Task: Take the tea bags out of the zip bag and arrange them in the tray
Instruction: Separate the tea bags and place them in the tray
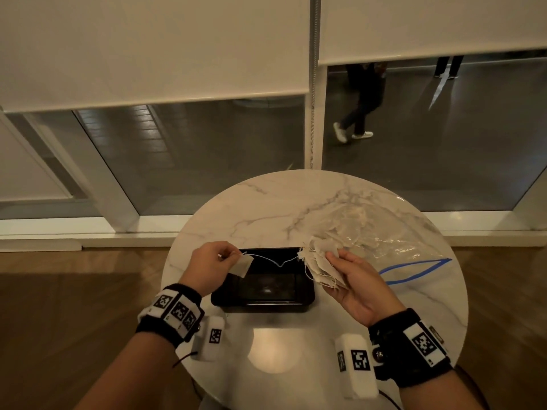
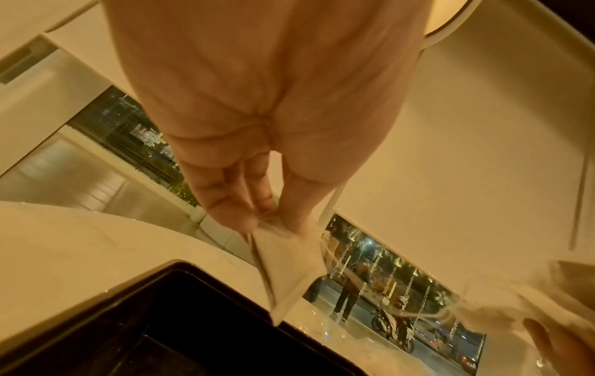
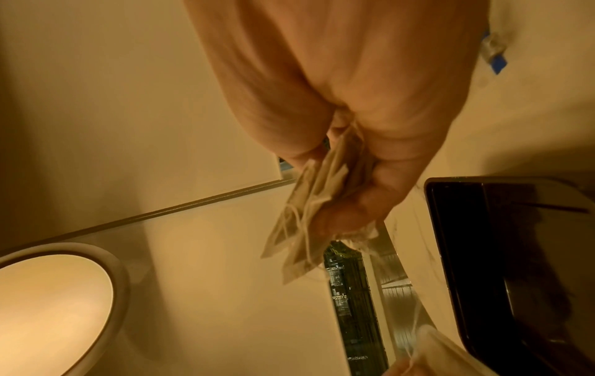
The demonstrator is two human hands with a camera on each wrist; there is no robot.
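Marble table (image 1: 266, 202): we pull gently; left hand (image 1: 211, 266) pinches single tea bag (image 1: 243, 266) over tray (image 1: 263, 301), right hand (image 1: 355, 279) clamps bunch (image 1: 318, 266) beside tray (string (image 1: 278, 261) tangled).

We cannot count the tea bags (image 1: 321, 266) bunched in our right hand (image 1: 359, 287), our left hand's fingertips (image 1: 229, 255) hide one bag's top (image 1: 243, 266), and the zip bag (image 1: 393, 247) blurs against the surface (image 1: 281, 202).
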